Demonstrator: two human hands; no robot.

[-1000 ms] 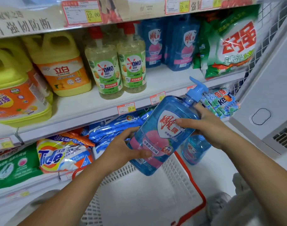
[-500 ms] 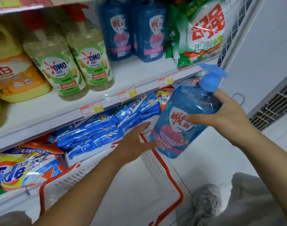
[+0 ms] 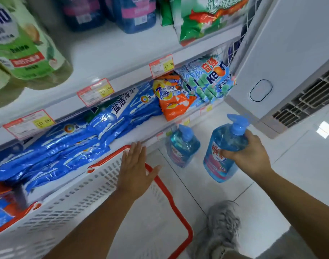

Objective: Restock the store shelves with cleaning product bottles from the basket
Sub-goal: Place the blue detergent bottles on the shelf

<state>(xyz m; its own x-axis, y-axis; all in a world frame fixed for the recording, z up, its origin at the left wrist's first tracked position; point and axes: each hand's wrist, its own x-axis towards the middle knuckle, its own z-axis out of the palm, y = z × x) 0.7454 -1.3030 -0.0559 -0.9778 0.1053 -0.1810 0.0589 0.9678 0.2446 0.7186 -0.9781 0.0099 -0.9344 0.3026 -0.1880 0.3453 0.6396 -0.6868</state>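
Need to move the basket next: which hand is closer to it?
Left. The left hand is spread open over the basket at its far red rim; the right hand is off to its right, gripping a blue bottle above the floor.

The green-labelled bottles (image 3: 27, 45) at upper left are blurred and cut by the edge, the dark blue bottles (image 3: 135, 14) above lose their tops to the frame, small print on the price tags (image 3: 95, 91) is unreadable, and the right hand (image 3: 251, 156) covers part of the label of the held bottle (image 3: 219, 165).
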